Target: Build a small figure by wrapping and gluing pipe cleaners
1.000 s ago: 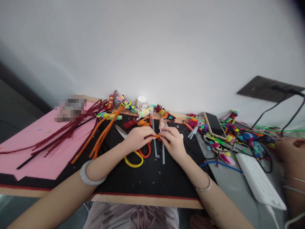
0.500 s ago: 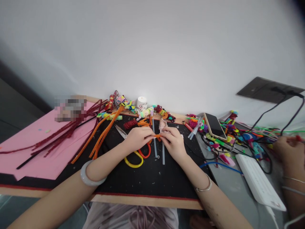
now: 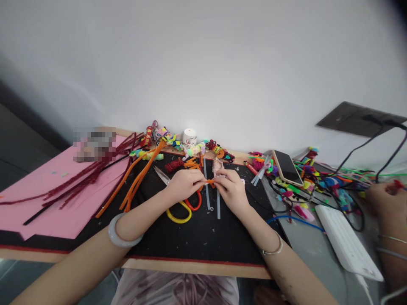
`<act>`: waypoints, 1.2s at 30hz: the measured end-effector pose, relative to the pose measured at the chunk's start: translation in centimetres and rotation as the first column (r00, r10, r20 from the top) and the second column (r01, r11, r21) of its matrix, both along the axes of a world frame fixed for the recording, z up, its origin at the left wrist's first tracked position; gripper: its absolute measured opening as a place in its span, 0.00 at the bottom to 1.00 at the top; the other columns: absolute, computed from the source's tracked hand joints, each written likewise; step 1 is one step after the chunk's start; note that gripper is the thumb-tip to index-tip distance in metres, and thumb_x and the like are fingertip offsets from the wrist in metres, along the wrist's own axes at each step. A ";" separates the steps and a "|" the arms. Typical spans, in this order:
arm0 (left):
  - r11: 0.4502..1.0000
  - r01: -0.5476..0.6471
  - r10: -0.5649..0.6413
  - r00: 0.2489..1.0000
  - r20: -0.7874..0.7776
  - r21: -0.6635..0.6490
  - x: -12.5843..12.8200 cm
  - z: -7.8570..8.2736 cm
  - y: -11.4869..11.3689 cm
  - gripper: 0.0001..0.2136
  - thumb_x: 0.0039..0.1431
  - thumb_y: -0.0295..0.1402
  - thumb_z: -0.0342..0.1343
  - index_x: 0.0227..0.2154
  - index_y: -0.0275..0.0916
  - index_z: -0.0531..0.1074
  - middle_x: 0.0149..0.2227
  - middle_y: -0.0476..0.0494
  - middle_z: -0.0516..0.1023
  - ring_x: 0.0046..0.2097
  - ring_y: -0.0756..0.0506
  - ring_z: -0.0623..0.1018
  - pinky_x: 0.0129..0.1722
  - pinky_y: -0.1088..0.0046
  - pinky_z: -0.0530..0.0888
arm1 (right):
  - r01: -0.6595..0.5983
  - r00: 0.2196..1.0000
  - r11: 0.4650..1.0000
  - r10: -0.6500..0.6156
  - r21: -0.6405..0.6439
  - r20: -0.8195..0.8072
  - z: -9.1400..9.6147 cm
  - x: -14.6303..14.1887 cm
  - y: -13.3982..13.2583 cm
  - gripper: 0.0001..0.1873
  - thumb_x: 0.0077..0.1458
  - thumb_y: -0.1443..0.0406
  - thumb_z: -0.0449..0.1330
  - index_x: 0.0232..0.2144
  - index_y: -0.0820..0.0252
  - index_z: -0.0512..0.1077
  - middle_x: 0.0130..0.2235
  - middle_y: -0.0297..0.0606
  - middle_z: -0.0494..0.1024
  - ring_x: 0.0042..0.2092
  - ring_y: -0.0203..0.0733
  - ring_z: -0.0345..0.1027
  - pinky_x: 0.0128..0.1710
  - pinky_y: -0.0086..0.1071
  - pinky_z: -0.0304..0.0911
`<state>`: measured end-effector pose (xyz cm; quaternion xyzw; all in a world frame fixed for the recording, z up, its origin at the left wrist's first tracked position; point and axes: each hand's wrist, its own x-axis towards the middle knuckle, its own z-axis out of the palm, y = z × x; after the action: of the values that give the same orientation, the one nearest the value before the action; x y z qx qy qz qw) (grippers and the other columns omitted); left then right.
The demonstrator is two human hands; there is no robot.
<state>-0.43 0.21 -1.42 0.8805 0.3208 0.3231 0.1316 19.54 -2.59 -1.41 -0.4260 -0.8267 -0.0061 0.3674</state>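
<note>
An orange pipe cleaner piece (image 3: 210, 181) is pinched between both hands above the black mat (image 3: 197, 241). My left hand (image 3: 187, 185) grips its left end, fingers closed. The right end sits in the closed fingertips of my right hand (image 3: 231, 189). Scissors with yellow and red handles (image 3: 179, 213) lie partly under my left hand. Two translucent glue sticks (image 3: 218, 205) lie on the mat between the hands. Short orange pieces (image 3: 191, 163) and a dark red coil (image 3: 174, 165) rest just behind my left hand.
Long dark red pipe cleaners (image 3: 92, 176) lie across pink sheets (image 3: 60, 220) at left, orange ones (image 3: 135, 186) beside them. A white spool-like object (image 3: 190, 137) stands at the back. Rightward are a phone (image 3: 288, 168), a white power strip (image 3: 346, 241), cables and another person's hand (image 3: 386, 199).
Both my hands stay in nearly the same place, still pinching the orange piece. The other person's hand at right has shifted slightly.
</note>
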 end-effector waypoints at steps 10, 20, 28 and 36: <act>1.000 -0.006 0.006 1.000 -0.002 0.004 0.1 0.0 0.0 0.09 0.58 0.31 0.50 0.25 0.36 0.71 0.26 0.48 0.73 0.29 0.51 0.72 0.29 0.78 0.66 | 0.001 1.000 1.000 -0.002 -0.011 -0.019 0.0 0.0 0.0 0.07 0.54 0.68 0.57 0.34 0.55 0.74 0.42 0.42 0.73 0.45 0.45 0.66 0.45 0.42 0.64; 0.999 -0.040 0.042 0.998 0.044 -0.035 0.0 0.2 -0.1 0.05 0.57 0.31 0.52 0.30 0.37 0.72 0.28 0.48 0.73 0.30 0.51 0.72 0.29 0.77 0.66 | 0.012 0.999 1.000 -0.012 -0.015 -0.051 0.3 -0.1 0.2 0.05 0.55 0.68 0.56 0.33 0.57 0.73 0.41 0.42 0.73 0.44 0.44 0.66 0.43 0.41 0.65; 0.998 0.026 -0.020 0.996 0.084 -0.064 0.2 0.0 -0.1 0.05 0.58 0.30 0.52 0.33 0.37 0.73 0.33 0.47 0.76 0.36 0.50 0.74 0.37 0.76 0.68 | -0.032 0.999 0.999 0.031 -0.034 -0.041 0.0 -0.2 0.0 0.05 0.55 0.68 0.56 0.33 0.57 0.73 0.42 0.42 0.72 0.45 0.43 0.66 0.45 0.40 0.64; 0.996 0.029 -0.022 0.996 0.086 -0.079 0.2 -0.1 -0.1 0.05 0.57 0.30 0.53 0.29 0.36 0.73 0.30 0.47 0.76 0.33 0.50 0.74 0.35 0.77 0.68 | -0.056 0.998 0.998 0.055 -0.023 -0.027 0.1 -0.2 0.0 0.06 0.55 0.70 0.56 0.32 0.58 0.73 0.42 0.43 0.72 0.45 0.44 0.65 0.45 0.39 0.64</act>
<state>-0.23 0.12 -1.50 0.8640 0.3165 0.3454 0.1845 19.30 -2.60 -1.32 -0.4073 -0.8334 0.0195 0.3731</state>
